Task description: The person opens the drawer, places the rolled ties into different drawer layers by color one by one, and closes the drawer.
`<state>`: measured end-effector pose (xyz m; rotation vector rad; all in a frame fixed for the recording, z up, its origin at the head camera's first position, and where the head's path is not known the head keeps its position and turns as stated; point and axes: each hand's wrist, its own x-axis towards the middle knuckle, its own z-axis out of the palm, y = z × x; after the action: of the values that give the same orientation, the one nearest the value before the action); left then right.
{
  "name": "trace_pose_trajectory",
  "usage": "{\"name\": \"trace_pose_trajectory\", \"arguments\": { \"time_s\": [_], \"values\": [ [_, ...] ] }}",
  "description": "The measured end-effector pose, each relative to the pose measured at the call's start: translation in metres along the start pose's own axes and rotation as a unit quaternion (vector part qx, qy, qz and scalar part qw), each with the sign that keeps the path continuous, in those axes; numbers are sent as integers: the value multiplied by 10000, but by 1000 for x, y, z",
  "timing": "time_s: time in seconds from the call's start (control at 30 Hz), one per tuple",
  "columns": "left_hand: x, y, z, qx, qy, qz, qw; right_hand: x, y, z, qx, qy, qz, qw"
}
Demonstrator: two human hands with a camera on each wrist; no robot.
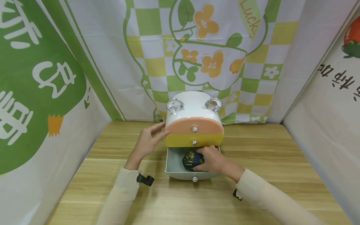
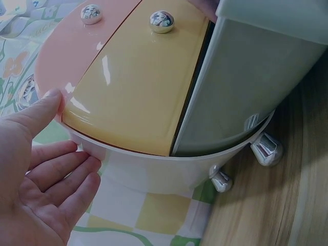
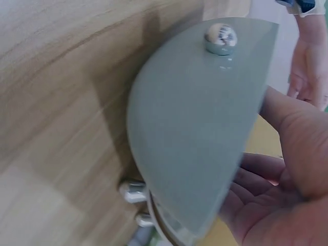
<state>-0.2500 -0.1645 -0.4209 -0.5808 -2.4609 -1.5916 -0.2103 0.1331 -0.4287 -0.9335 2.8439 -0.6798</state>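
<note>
A small rounded cabinet (image 1: pixel 194 103) with a white shell, ear-like silver loops and silver knobs stands on the table. Its orange drawer (image 1: pixel 180 126) and yellow drawer (image 1: pixel 180 140) are closed, while the grey-green bottom drawer (image 1: pixel 180 176) is pulled out. My left hand (image 1: pixel 147 140) rests at the shell's left side, thumb at the front edge, fingers extended. Inside the bottom drawer lies a rounded dark blue item with yellow flowers (image 1: pixel 191 159). My right hand (image 1: pixel 215 161) reaches in and grips it between thumb and fingers. In the right wrist view, the drawer front (image 3: pixel 189 123) hides the item.
The wooden table (image 1: pixel 267 175) runs out on both sides of the cabinet. Behind stands a checked, flowered cloth (image 1: pixel 153 23), with printed side panels to the left and right. Short silver feet (image 2: pixel 266 148) support the cabinet.
</note>
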Motion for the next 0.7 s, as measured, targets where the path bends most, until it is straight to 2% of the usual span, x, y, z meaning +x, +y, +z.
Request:
{"name": "trace_pose_trajectory", "arguments": {
  "time_s": [0.23,0.4,0.53,0.7],
  "values": [
    [1,-1,0,14,5,7,10000,-15,-8,-19,154,56,-18,9999],
    [1,0,0,-4,-7,-26,10000,-27,-14,-30,175,437,-390,9981],
    [0,1,0,-6,-16,-49,10000,-38,-19,-30,122,624,-497,9967],
    [1,0,0,-21,-26,-81,10000,-51,-25,-20,190,671,-313,9971]
  ]
}}
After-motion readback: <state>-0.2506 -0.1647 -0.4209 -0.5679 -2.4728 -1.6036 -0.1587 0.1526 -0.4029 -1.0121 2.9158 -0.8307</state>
